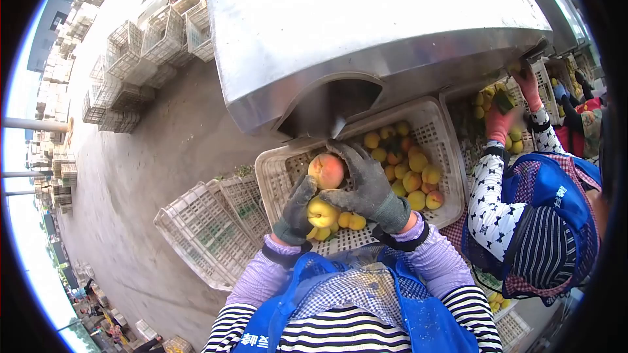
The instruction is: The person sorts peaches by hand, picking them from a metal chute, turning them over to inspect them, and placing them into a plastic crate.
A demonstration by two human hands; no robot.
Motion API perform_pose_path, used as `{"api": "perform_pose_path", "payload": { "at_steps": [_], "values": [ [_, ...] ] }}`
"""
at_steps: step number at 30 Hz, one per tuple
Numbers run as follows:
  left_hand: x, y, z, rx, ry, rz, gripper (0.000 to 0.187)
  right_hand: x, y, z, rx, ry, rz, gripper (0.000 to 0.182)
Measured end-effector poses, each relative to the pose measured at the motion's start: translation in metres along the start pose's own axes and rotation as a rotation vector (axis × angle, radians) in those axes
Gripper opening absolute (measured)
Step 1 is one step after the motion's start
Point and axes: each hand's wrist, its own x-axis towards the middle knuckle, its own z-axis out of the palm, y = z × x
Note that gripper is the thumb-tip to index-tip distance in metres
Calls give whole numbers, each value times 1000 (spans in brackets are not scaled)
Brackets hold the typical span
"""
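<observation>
My left hand (296, 210), in a grey work glove, is closed around a yellow peach (322, 212). Just above it, a larger red-and-yellow peach (326, 170) sits between the curled fingers and thumb of my gloved right hand (370, 186). The two hands are close together, and the left fingertips reach the lower edge of the larger peach. Both are over a white plastic crate (454, 180), which holds several loose peaches (414, 162) on its right side and a few more under my hands. My palms are hidden.
A metal chute (335, 106) opens above the crate, under a large metal machine (379, 0). White crates (212, 232) lean to the left. Stacked crates (140, 46) stand farther back on the concrete floor (131, 202). At right, a co-worker (543, 222) in pink gloves handles fruit.
</observation>
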Motion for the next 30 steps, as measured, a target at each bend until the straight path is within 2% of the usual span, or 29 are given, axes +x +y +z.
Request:
{"api": "perform_pose_path", "payload": {
  "at_steps": [2,3,5,6,8,9,11,12,15,17,18,20,21,23,24,25,26,27,30],
  "values": [
    [6,1,5,197,74,158,46,-4,2,4,17,71,58,77],
    [8,3,3,196,73,159,46,-4,0,6,15,70,57,77],
    [11,9,-4,342,75,164,44,-3,-5,9,-279,203,-53,76],
    [14,11,-7,340,75,166,44,0,-5,10,-281,202,-54,76],
    [21,14,-14,346,75,165,41,11,-4,10,-414,157,95,72],
    [26,14,-20,344,74,167,41,17,0,12,-416,156,94,72],
    [36,14,-28,969,54,593,40,30,12,17,-457,168,44,65],
    [37,15,-29,967,54,594,40,36,16,20,-459,167,43,65],
    [29,19,-27,745,87,508,42,55,35,34,-593,241,-29,63],
    [21,15,-29,600,119,443,44,70,59,46,-701,321,-139,52],
    [25,10,-35,601,129,442,44,83,63,45,-694,315,-138,52],
    [37,6,-45,643,325,442,44,105,64,40,-605,397,-305,60],
    [40,10,-44,641,327,446,44,100,61,37,-604,396,-309,60],
    [40,23,-40,-182,84,184,46,79,47,28,-563,338,-137,72],
    [40,23,-40,-344,60,141,51,66,30,25,-562,336,-141,72],
    [39,20,-36,-345,59,145,51,50,8,19,-460,195,-78,77],
    [38,15,-30,95,112,310,43,34,-4,18,-357,62,-6,82],
    [36,11,-24,538,157,468,41,22,-2,24,-356,68,-2,82],
    [30,2,-5,668,120,403,43,4,15,39,-226,114,25,86]
  ]
}}
